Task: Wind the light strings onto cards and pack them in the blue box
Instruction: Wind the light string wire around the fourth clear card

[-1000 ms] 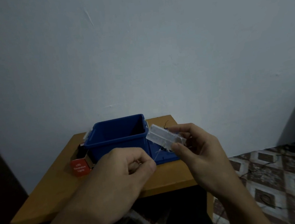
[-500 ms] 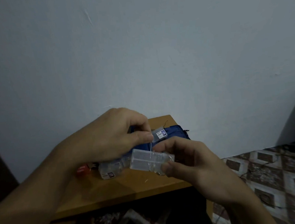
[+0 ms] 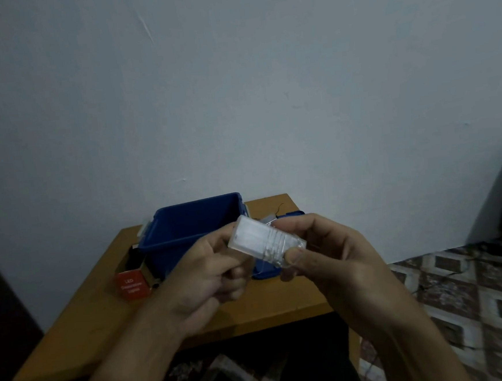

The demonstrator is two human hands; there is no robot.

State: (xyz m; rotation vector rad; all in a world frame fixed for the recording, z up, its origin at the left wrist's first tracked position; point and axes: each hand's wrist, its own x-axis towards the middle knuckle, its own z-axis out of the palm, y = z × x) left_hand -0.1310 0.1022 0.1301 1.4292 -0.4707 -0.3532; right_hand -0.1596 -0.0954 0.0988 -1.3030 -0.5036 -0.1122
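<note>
A clear plastic battery case (image 3: pixel 258 240) with thin light wire wound round its right end is held in front of me, above the table. My right hand (image 3: pixel 333 259) pinches its right end between thumb and fingers. My left hand (image 3: pixel 211 271) is curled at its left end, fingers closed on the fine wire below the case. The open blue box (image 3: pixel 192 225) stands behind my hands at the back of the wooden table (image 3: pixel 103 316). Its blue lid (image 3: pixel 265 272) lies to the right, mostly hidden by my hands.
A red LED-lights carton (image 3: pixel 132 282) lies open to the left of the blue box. A small grey tag (image 3: pixel 268 219) shows behind the case. Patterned floor tiles (image 3: pixel 468 293) with loose cables lie to the right. The wall is close behind the table.
My left hand has dropped from above the case to its lower left, carrying the wire round. The case has tilted and more wire sits on its right end. The blue box is in view again.
</note>
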